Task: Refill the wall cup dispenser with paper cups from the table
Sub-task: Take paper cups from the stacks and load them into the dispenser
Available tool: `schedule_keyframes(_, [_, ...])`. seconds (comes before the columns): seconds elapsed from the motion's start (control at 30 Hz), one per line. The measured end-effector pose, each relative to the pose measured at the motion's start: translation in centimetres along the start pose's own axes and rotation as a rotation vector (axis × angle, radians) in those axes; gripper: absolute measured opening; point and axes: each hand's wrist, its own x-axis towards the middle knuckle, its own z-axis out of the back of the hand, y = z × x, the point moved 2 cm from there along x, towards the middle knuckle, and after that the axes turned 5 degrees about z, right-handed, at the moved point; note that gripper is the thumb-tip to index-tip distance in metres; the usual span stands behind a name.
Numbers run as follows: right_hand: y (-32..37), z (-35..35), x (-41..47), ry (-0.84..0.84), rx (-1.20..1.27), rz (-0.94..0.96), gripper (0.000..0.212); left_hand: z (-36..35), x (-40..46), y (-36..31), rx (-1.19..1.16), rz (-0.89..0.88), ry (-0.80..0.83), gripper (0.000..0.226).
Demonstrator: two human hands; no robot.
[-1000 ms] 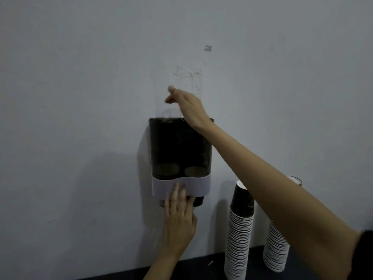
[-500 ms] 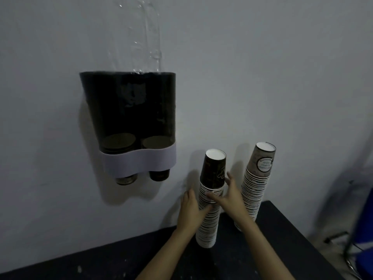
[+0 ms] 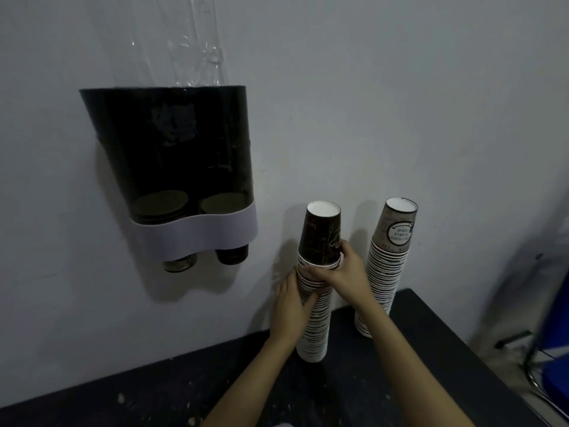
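A dark twin-tube cup dispenser (image 3: 172,155) with a white band hangs on the wall at the left; a cup bottom pokes out under each tube, and only a few cups lie low inside. On the black table (image 3: 425,349) stand two tall stacks of upturned paper cups. My left hand (image 3: 289,306) wraps the left side of the nearer dark cup stack (image 3: 314,331) at mid height. My right hand (image 3: 345,269) grips the same stack higher up, just under its top cup. The brown cup stack (image 3: 388,266) stands to the right, untouched.
Clear plastic wrap (image 3: 197,41) clings to the wall above the dispenser. A blue chair (image 3: 554,359) with a metal frame stands at the right beyond the table's edge. Pale specks dot the table's front surface.
A second ago my right hand reached above the dispenser and my left hand touched its underside. Both hands came down to the dark cup stack and have now closed on it; the view moved closer.
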Motion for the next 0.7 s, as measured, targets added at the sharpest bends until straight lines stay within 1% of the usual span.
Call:
schedule_keyframes(0.17, [3.1,2.1,1.6,-0.041,0.064,0.026,0.063,0.5,0.1,-0.6,0.01,-0.012,0.058,0.072])
schedule_keyframes(0.23, [4.6,3.0,2.3,-0.063,0.067,0.055,0.061,1.3,-0.1,-1.3,0.047,-0.003,0.041,0.078])
schedule_keyframes(0.3, [5.7,3.7,2.7,-0.071,0.056,0.069,0.061,2.7,-0.6,-2.4,0.004,-0.036,-0.047,0.077])
schedule_keyframes(0.47, [7.6,4.7,2.2,-0.069,-0.006,0.102,0.064,7.8,-2.0,-8.0,-0.22,-0.276,-0.346,0.052])
schedule_keyframes(0.53, [9.2,5.1,1.7,0.007,-0.094,0.133,0.064,10.3,-2.3,-10.9,-0.287,-0.365,-0.383,0.055])
schedule_keyframes(0.6, [11.3,5.1,1.0,0.16,-0.233,0.186,0.061,12.1,-2.6,-13.2,-0.318,-0.419,-0.367,0.063])
schedule_keyframes(0.63, [12.2,5.0,0.8,0.232,-0.306,0.206,0.06,12.6,-2.6,-14.0,-0.3,-0.424,-0.354,0.063])
schedule_keyframes(0.7, [13.9,5.0,0.0,0.319,-0.391,0.223,0.062,13.2,-3.5,-14.6,-0.25,-0.409,-0.364,0.053])
